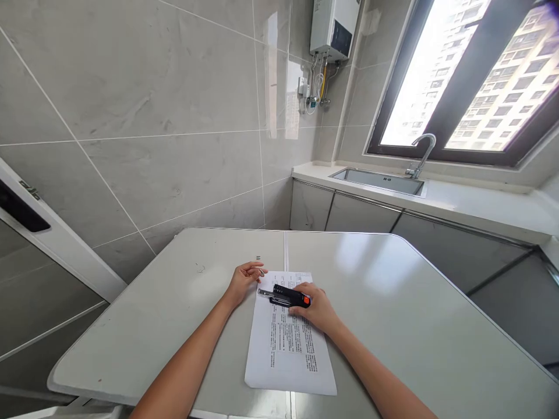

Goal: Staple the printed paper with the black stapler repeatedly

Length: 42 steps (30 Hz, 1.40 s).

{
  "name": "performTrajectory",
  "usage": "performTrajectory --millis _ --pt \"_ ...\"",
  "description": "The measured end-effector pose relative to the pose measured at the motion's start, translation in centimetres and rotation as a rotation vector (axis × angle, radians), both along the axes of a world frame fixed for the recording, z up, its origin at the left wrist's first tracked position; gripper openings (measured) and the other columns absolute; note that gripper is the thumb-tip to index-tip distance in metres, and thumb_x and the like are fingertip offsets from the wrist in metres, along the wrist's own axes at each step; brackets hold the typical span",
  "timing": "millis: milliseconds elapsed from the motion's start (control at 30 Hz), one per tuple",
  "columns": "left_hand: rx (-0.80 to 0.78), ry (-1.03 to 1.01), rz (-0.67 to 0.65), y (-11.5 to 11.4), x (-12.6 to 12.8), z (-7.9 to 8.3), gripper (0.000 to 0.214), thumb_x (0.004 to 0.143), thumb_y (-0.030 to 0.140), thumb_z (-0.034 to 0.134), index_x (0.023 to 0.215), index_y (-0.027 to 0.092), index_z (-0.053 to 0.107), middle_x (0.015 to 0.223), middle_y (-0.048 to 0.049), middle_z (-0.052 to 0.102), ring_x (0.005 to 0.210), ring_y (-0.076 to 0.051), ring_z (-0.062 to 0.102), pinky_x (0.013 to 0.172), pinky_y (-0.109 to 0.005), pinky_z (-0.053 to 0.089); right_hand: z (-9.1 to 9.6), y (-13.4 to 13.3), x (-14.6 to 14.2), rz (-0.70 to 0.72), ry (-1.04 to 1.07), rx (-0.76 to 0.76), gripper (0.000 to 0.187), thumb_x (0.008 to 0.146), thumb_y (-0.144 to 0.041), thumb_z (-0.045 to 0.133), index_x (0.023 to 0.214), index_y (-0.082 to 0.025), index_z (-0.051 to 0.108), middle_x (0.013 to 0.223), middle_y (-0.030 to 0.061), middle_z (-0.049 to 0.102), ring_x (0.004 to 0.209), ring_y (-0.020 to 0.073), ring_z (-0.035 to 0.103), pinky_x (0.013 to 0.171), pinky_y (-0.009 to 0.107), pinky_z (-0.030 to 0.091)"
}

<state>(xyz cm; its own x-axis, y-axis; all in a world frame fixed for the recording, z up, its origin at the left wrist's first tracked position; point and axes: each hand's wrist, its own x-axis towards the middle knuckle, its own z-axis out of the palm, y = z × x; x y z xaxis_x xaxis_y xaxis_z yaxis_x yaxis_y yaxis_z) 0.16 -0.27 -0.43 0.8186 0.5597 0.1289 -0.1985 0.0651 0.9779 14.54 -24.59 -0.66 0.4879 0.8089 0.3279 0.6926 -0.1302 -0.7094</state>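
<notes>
Where the grey table (393,302) spreads beneath both arms, a printed sheet of paper (288,355) lies flat near its front edge. The left hand (242,283) rests loosely open, fingertips touching the sheet's top left corner. The right hand (318,308) grips a black stapler (286,295) with a red end, set across the sheet's top.

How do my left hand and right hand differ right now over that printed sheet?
The right hand grips the black stapler with the red end; the left hand only touches the printed sheet at its top left corner. The right hand lies over the sheet, the left hand mostly beside it on the table. Both are bare, palms down.
</notes>
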Motion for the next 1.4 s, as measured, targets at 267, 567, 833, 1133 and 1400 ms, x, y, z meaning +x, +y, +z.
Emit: performTrajectory --millis 267,567,833,1133,1400 --pt "0.213 -0.042 -0.364 -1.2 -0.8 0.7 0.048 0.062 0.043 0.096 0.097 0.015 0.078 0.076 -0.0112 0.078 0.074 -0.024 0.074 0.071 -0.034 0.054 1.2 -0.2 -3.4 0.066 -0.530 0.430 0.031 0.096 -0.020 0.065 0.126 -0.029 0.066 0.117 0.0089 0.073 0.100 0.0249 0.068 0.088 0.045 0.053" --pt "0.270 0.032 -0.508 -3.1 -0.8 0.8 0.050 0.058 0.044 0.098 0.089 0.013 0.075 0.068 -0.0066 0.074 0.061 -0.016 0.068 0.059 -0.025 0.047 0.6 0.4 -4.6 0.243 -0.672 0.507 0.039 0.094 -0.004 0.061 0.129 -0.021 0.063 0.120 0.0080 0.075 0.096 0.0207 0.065 0.083 0.041 0.052" --pt "0.287 0.058 -0.404 -3.1 -0.7 1.2 0.049 0.072 0.056 0.086 0.091 0.013 0.072 0.064 -0.0056 0.072 0.052 -0.014 0.061 0.055 -0.026 0.045 1.2 0.2 -4.0 0.196 -0.648 0.512 0.031 0.094 -0.004 0.060 0.116 -0.024 0.068 0.115 0.0050 0.076 0.090 0.0196 0.065 0.082 0.040 0.051" --pt "1.001 0.396 0.383 2.8 -0.7 -0.3 0.025 0.101 0.035 0.048 0.094 0.022 0.067 0.076 -0.0010 0.065 0.075 -0.018 0.059 0.073 -0.030 0.045 -1.9 -2.7 9.6 -0.465 -0.195 0.122 0.018 0.086 -0.032 0.060 0.082 -0.024 0.075 0.096 0.0058 0.078 0.087 0.0272 0.065 0.083 0.043 0.050" --pt "1.281 0.548 0.216 3.4 0.8 -3.1 0.040 0.103 0.035 0.044 0.138 0.023 0.059 0.148 -0.0127 0.053 0.133 -0.028 0.052 0.108 -0.046 0.043 -4.4 -2.7 11.3 -0.407 -0.153 -0.135 0.023 0.085 -0.033 0.052 0.080 -0.025 0.073 0.096 0.0041 0.076 0.087 0.0244 0.061 0.084 0.038 0.047"
